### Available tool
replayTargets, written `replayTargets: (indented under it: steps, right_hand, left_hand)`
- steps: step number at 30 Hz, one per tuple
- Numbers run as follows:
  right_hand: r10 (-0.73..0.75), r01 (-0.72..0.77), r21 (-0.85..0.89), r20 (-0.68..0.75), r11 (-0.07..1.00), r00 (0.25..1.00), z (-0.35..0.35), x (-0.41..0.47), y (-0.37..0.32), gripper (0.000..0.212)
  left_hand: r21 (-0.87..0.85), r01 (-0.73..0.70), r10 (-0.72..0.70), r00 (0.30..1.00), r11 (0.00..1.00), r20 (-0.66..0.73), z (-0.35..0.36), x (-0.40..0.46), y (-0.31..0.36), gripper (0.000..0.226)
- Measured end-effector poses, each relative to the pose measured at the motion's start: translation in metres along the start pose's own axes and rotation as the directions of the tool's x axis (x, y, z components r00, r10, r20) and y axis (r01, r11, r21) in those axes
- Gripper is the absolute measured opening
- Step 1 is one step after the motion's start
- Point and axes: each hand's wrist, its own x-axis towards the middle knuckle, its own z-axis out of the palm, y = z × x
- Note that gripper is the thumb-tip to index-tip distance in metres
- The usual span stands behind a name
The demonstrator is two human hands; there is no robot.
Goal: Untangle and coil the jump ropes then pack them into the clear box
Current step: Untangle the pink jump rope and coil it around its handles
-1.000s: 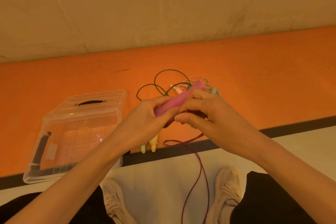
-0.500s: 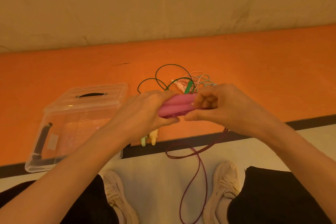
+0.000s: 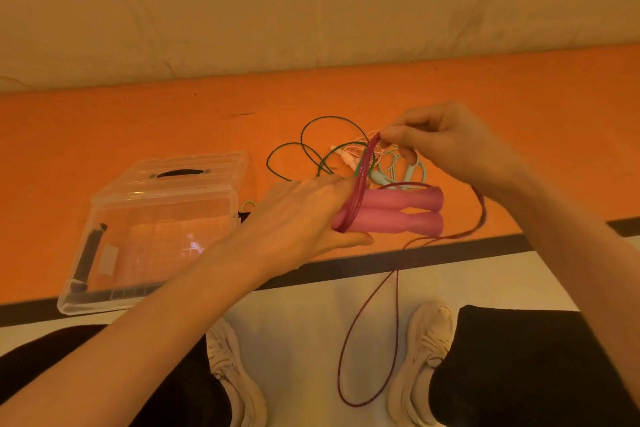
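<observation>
My left hand (image 3: 304, 215) grips two pink jump-rope handles (image 3: 401, 213) held side by side, pointing right. Several turns of their maroon cord (image 3: 362, 180) wrap around the handles near my fingers. My right hand (image 3: 446, 142) pinches the cord above the handles, and the slack hangs in a long loop (image 3: 367, 340) down between my shoes. On the orange floor behind lies a tangle of green, pale pink and light blue ropes (image 3: 346, 152). The clear box (image 3: 156, 229) sits at the left with its lid on.
A beige wall (image 3: 311, 10) rises behind the orange floor strip (image 3: 519, 107). A dark line (image 3: 415, 260) separates the orange from the pale floor (image 3: 304, 322) where my shoes and dark trousers are. The box has a black handle on its lid.
My right hand has lifted up and to the right, pulling the maroon cord over the handles. The handles now point right, showing their full length, and a wrap sits around them.
</observation>
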Motion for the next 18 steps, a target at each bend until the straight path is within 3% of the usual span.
replayTargets:
  steps: [6, 8, 10, 13, 16, 18]
  right_hand:
    - [0.052, -0.052, 0.006, 0.034, 0.999, 0.998, -0.001, 0.012, 0.016, 0.006]
    - [0.065, -0.066, 0.015, 0.044, 0.998, 0.997, -0.001, 0.013, 0.018, 0.004]
    - [0.063, -0.066, 0.037, 0.065, 0.997, 0.996, 0.003, 0.015, 0.017, 0.005]
    - [0.073, -0.078, 0.053, 0.097, 0.996, 0.993, 0.012, 0.018, 0.012, 0.008]
    - [0.099, -0.105, 0.041, 0.133, 0.994, 0.986, 0.016, 0.021, 0.015, 0.012]
    - [0.111, -0.121, 0.067, 0.131, 0.99, 0.985, 0.016, 0.024, 0.019, 0.01]
  left_hand:
    - [0.1, -0.014, 0.018, 0.999, 0.995, -0.04, 0.003, -0.003, -0.004, 0.103]
    - [0.105, -0.056, 0.07, 0.988, 0.993, -0.138, 0.003, -0.007, -0.001, 0.107]
    - [0.133, -0.124, 0.154, 0.958, 0.983, -0.243, 0.002, -0.009, 0.003, 0.099]
    - [0.119, -0.226, 0.246, 0.949, 0.967, -0.195, 0.004, -0.012, 0.011, 0.069]
    - [-0.025, -0.162, 0.16, 0.985, 0.986, -0.063, 0.002, -0.012, 0.012, 0.062]
    - [-0.039, -0.121, 0.119, 0.991, 0.992, -0.055, 0.001, -0.012, 0.008, 0.062]
